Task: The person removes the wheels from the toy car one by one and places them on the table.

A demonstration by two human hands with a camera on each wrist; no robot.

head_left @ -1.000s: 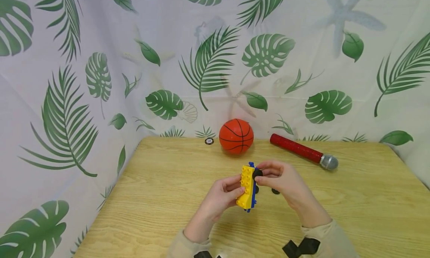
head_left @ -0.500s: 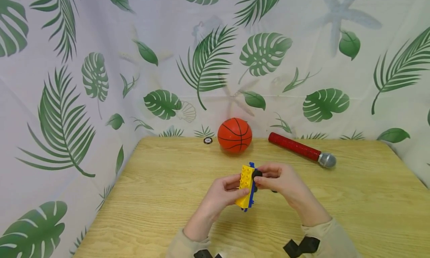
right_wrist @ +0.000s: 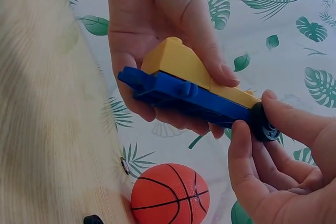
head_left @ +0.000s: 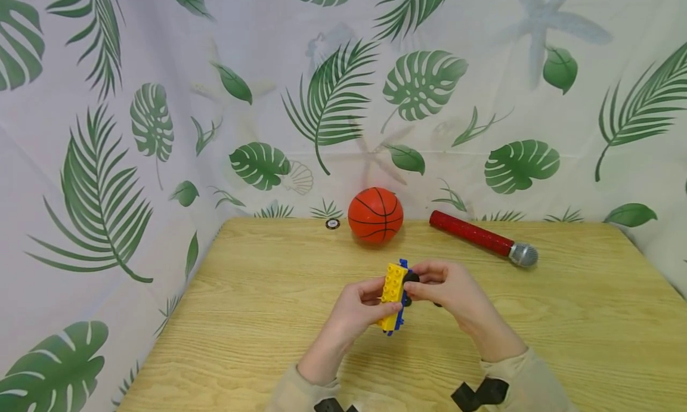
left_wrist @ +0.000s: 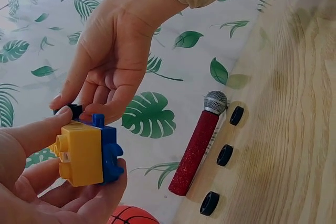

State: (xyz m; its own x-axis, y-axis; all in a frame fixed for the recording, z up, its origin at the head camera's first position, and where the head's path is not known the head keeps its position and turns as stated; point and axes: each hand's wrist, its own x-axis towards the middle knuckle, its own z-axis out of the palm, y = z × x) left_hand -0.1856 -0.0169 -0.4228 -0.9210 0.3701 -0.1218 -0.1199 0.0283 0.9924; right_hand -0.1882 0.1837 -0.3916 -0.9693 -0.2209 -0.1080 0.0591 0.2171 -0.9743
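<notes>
Above the wooden table (head_left: 257, 316) my left hand (head_left: 358, 312) grips a toy vehicle (head_left: 393, 294) made of a yellow brick (left_wrist: 81, 153) on a blue chassis (right_wrist: 184, 95). My right hand (head_left: 448, 290) pinches a small black wheel (right_wrist: 262, 123) between thumb and forefinger at the far end of the chassis. The wheel (head_left: 410, 276) touches the blue base. Three loose black wheels (left_wrist: 224, 155) lie in a row on the table beside the microphone (left_wrist: 198, 146); my hands hide most of them in the head view.
An orange basketball (head_left: 375, 215) rests at the table's back edge. A red-handled microphone (head_left: 483, 239) lies to its right. A small round disc (head_left: 332, 223) lies left of the ball. A leaf-print cloth (head_left: 161, 102) forms the backdrop on three sides.
Both hands with the toy have drifted slightly toward me and left. The right hand keeps the wheel pressed at the chassis end.
</notes>
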